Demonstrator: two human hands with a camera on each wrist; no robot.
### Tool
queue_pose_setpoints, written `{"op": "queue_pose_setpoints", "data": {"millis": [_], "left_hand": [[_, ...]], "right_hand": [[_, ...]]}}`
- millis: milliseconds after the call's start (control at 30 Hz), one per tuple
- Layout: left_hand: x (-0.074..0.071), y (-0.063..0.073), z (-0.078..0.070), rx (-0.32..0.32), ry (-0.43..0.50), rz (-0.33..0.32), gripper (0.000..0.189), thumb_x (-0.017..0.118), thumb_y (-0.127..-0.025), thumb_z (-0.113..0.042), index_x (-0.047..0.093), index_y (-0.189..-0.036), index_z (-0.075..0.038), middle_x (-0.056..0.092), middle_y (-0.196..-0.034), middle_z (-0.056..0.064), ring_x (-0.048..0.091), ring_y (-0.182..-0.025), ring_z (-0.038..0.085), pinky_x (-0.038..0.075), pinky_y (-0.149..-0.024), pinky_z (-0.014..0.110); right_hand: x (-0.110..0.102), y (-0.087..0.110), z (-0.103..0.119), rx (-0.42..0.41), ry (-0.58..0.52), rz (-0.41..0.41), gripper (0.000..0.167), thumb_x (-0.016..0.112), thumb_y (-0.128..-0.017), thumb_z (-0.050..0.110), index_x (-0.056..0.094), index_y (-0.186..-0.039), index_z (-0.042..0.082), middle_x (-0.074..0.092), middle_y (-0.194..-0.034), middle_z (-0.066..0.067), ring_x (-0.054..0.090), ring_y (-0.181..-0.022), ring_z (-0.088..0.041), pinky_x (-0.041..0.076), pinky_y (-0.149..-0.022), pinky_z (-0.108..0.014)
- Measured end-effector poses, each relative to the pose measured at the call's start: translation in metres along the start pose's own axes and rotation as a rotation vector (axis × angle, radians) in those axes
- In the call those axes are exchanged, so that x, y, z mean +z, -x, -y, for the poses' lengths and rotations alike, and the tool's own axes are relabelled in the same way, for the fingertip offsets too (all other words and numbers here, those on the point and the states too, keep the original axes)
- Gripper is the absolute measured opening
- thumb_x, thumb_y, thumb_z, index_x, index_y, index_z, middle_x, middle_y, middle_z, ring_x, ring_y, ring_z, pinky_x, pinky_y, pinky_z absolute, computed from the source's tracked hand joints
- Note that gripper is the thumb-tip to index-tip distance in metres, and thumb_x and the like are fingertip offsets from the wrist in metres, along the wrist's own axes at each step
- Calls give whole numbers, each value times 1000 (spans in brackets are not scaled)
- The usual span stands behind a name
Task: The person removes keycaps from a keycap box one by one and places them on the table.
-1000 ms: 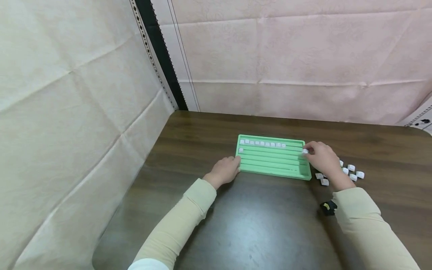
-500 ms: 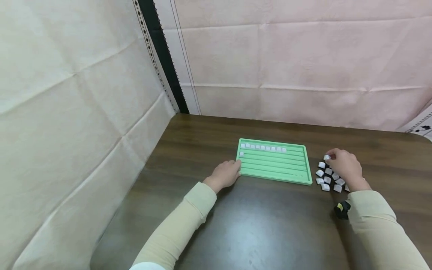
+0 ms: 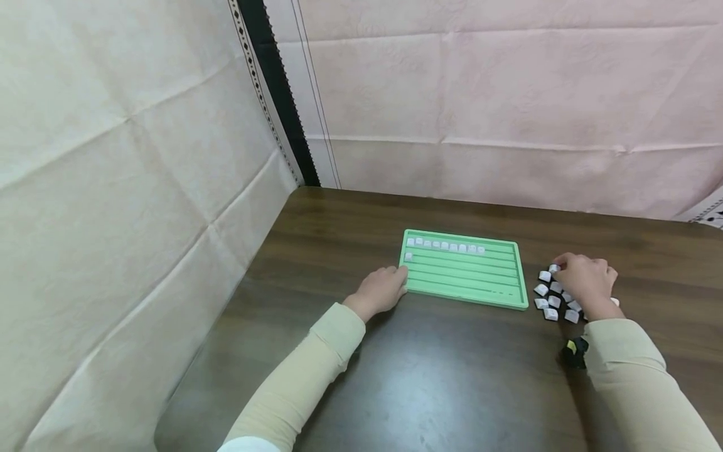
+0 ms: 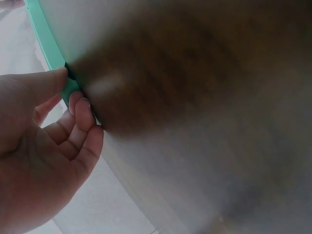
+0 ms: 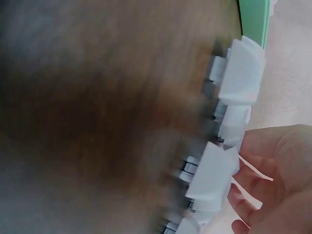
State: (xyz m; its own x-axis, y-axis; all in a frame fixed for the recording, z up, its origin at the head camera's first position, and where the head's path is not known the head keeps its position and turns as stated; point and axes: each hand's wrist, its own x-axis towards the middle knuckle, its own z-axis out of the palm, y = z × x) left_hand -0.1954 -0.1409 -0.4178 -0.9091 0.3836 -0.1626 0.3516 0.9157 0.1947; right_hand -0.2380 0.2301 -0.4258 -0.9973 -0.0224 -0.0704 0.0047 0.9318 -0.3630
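A shallow green tray (image 3: 463,276) with several ridged rows lies on the table. White keycaps (image 3: 445,246) line the left part of its top row, and one lone keycap (image 3: 408,257) sits at the left end of the second. My left hand (image 3: 377,290) grips the tray's near-left corner, the thumb on the green edge (image 4: 48,46) and fingers curled against it in the left wrist view. Right of the tray, my right hand (image 3: 587,279) pinches a white keycap (image 3: 555,268) at the far end of the loose group; its contact is partly hidden in the right wrist view.
Several loose keycaps (image 3: 550,314) lie close together between the tray and my right wrist, some hidden under the hand. The brown wooden table (image 3: 440,376) meets cloth-covered walls (image 3: 508,94) at the back and left.
My right hand has moved right, from the tray's right edge to the loose keycaps, with a keycap at its fingertips. The left hand keeps its grip on the tray; the head view has shifted slightly.
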Motion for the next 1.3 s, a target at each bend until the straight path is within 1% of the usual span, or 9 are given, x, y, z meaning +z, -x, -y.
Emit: {"op": "queue_pose_setpoints", "data": {"millis": [200, 333, 500, 700, 800, 1000, 1167, 1300], "left_hand": [[-3, 0, -2, 0, 3, 5, 13, 49, -95, -27, 46, -98, -14, 52, -84, 0, 48, -75, 14, 41, -65, 25], [-5, 2, -2, -6, 8, 9, 14, 49, -95, -27, 46, -98, -14, 52, -85, -1, 48, -75, 13, 41, -66, 25], [-5, 3, -1, -5, 12, 9, 13, 49, -95, -26, 46, -98, -14, 52, -84, 0, 48, -75, 14, 41, -65, 25], [-4, 3, -2, 2, -10, 3, 12, 49, -95, -25, 47, -98, -13, 53, -85, 0, 48, -74, 14, 41, -65, 26], [-4, 3, -3, 4, -13, -1, 12, 49, -95, -25, 47, -97, -13, 53, -84, 0, 48, -74, 14, 41, -64, 26], [-5, 2, -3, -3, -14, 8, 12, 50, -95, -25, 47, -98, -13, 54, -85, 1, 49, -74, 14, 42, -65, 26], [-4, 1, -2, -14, -6, 22, 12, 50, -95, -25, 48, -99, -14, 56, -88, 1, 50, -77, 14, 43, -66, 27], [-4, 0, -2, -14, -4, 21, 13, 50, -95, -26, 48, -99, -14, 56, -88, 0, 50, -77, 13, 43, -67, 26]], "right_hand": [[-7, 2, 2, -12, -27, 8, 33, 46, -89, 14, 51, -116, -3, 53, -112, -30, 28, -105, -59, 17, -84, -68], [-13, 1, 7, -31, -41, -19, 33, 46, -89, 13, 50, -117, -3, 50, -115, -31, 28, -108, -58, 18, -84, -68], [-17, -2, 22, -67, -61, -55, 34, 51, -91, 17, 51, -119, -2, 48, -118, -31, 27, -111, -57, 17, -85, -68], [-17, -7, 53, -137, -47, -67, 35, 54, -89, 20, 54, -118, 1, 50, -121, -29, 30, -113, -57, 22, -84, -67], [-16, -10, 72, -174, -54, -57, 35, 55, -88, 20, 54, -119, 2, 49, -124, -29, 31, -115, -55, 21, -86, -66], [-5, -15, 110, -253, -88, -46, 34, 57, -88, 18, 56, -118, 3, 51, -124, -26, 33, -116, -52, 20, -90, -67], [7, -19, 137, -271, -111, -1, 34, 57, -89, 19, 56, -119, 4, 52, -125, -24, 33, -119, -50, 19, -94, -66], [14, -22, 155, -286, -132, 28, 34, 56, -89, 19, 56, -120, 5, 51, -127, -22, 33, -121, -49, 23, -94, -65]]}}
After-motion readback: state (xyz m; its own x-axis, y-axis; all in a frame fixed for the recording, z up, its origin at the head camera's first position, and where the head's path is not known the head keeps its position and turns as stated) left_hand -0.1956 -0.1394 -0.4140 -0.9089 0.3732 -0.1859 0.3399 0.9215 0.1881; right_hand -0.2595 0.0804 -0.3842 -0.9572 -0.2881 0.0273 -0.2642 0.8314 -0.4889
